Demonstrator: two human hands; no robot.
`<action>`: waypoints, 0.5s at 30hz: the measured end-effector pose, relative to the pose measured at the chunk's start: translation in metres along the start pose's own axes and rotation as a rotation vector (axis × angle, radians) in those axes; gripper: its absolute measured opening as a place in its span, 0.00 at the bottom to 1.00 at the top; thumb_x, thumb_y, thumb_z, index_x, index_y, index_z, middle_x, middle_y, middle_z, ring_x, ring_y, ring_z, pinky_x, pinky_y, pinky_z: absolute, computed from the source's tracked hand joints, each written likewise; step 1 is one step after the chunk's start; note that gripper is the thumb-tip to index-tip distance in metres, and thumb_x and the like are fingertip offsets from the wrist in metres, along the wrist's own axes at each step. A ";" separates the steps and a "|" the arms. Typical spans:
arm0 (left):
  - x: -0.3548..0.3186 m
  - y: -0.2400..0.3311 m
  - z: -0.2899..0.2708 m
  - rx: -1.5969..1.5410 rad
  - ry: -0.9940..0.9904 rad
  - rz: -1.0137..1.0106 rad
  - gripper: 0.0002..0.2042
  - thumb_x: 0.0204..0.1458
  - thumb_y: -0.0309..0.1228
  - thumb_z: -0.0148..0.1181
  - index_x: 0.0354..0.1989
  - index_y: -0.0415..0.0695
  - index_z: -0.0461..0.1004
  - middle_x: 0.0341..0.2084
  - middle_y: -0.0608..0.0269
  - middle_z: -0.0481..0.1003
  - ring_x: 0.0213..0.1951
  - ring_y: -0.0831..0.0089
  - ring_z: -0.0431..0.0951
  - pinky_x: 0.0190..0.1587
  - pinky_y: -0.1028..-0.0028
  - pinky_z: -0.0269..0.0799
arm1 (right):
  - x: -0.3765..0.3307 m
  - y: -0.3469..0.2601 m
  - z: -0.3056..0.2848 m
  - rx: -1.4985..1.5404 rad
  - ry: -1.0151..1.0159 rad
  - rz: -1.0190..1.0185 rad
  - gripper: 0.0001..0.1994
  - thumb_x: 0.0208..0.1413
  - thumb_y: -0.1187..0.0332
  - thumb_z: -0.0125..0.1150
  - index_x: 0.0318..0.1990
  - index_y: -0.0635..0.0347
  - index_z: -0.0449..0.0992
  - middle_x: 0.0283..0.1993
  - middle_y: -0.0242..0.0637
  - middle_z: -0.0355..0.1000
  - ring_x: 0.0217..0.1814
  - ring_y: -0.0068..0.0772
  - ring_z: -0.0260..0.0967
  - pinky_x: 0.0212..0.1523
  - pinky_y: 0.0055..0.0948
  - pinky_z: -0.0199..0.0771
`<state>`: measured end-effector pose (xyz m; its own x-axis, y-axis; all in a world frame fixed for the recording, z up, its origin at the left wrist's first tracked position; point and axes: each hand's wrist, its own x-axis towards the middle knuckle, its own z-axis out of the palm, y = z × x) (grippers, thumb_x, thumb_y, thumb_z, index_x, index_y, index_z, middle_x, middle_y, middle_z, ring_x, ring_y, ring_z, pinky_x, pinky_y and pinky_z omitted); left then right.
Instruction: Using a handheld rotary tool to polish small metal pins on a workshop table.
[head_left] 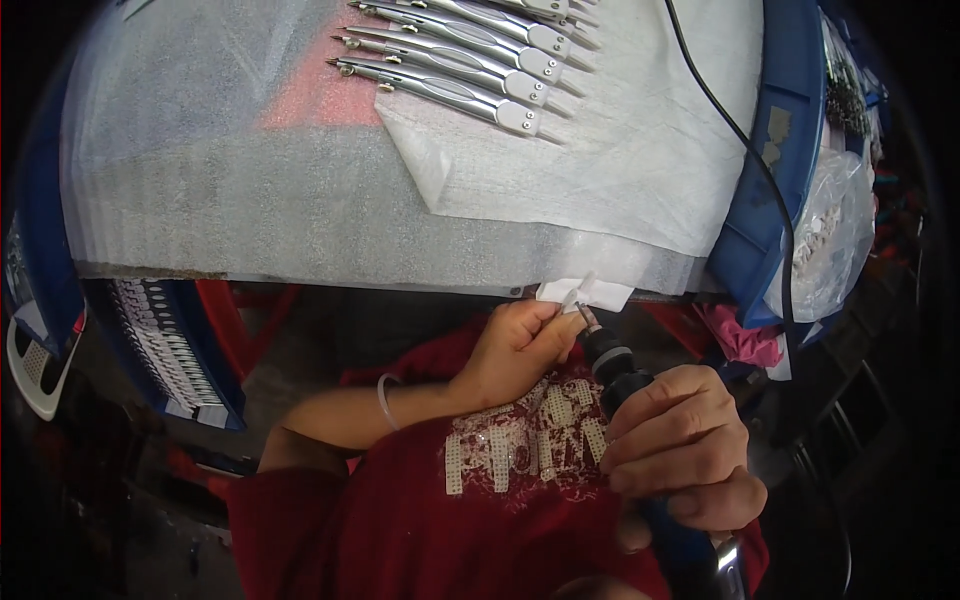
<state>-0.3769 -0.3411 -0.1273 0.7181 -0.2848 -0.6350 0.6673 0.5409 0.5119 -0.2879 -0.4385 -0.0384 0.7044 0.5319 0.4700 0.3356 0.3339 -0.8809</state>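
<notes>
- Step in hand, as I read it: driving a screw on a small metal part (pixel 575 300) with the powered screwdriver (pixel 612 365). Looks mid-fastening, tip engaged or just about to be; too small to tell which.
- Left hand (pixel 515 345): closed in a pinch, thumb and fingertips on the small metal part, held just below the table edge (pixel 300 275), in front of my chest.
- Right hand (pixel 685 445): fist wrapped fully around the dark screwdriver body, tip angled up and to the left into the part.
- The part is tiny and mostly hidden by my fingers; can't tell its exact shape, only a thin silvery bit sticking up.
- Next move calls for keeping the tip square on the screw and the pinch steady; there's little to grip, so a slip seems the main risk.
- On the table: a row of silver compasses (pixel 450 65) lying side by side on a white foam sheet (pixel 620 170), well apart from my hands.
- Black cable (pixel 745 145) runs down across the foam sheet and past the blue bin (pixel 790 120) at right. It could drag on the tool.
- Clear plastic bag (pixel 835 235) with small parts hangs beside that bin.
- Another blue bin (pixel 165 345) with rows of small pieces sits low at my left.
- White paper scrap (pixel 605 293) hangs at the table edge, right behind the part and touching or nearly so.
</notes>
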 end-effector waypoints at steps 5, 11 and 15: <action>0.002 0.002 -0.001 -0.015 -0.006 -0.016 0.12 0.60 0.31 0.52 0.27 0.36 0.73 0.15 0.73 0.67 0.20 0.87 0.63 0.21 0.81 0.60 | 0.001 0.002 -0.005 0.014 -0.029 -0.012 0.18 0.44 0.70 0.72 0.35 0.58 0.64 0.23 0.41 0.73 0.21 0.32 0.72 0.21 0.26 0.74; 0.005 -0.006 -0.003 -0.091 -0.021 0.007 0.11 0.61 0.30 0.50 0.31 0.36 0.75 0.16 0.74 0.67 0.20 0.88 0.62 0.21 0.83 0.58 | -0.005 -0.001 -0.006 -0.008 -0.045 -0.021 0.20 0.44 0.70 0.72 0.38 0.58 0.63 0.24 0.42 0.73 0.21 0.34 0.72 0.23 0.28 0.75; 0.004 -0.002 -0.004 -0.149 -0.080 0.014 0.11 0.62 0.31 0.49 0.39 0.38 0.75 0.16 0.77 0.64 0.19 0.89 0.60 0.21 0.86 0.54 | -0.006 -0.007 -0.008 0.022 -0.039 -0.049 0.21 0.44 0.70 0.72 0.40 0.58 0.63 0.25 0.42 0.73 0.22 0.34 0.72 0.24 0.29 0.76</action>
<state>-0.3760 -0.3399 -0.1336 0.7445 -0.3355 -0.5772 0.6247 0.6551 0.4250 -0.2900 -0.4502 -0.0357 0.6623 0.5442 0.5149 0.3554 0.3768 -0.8554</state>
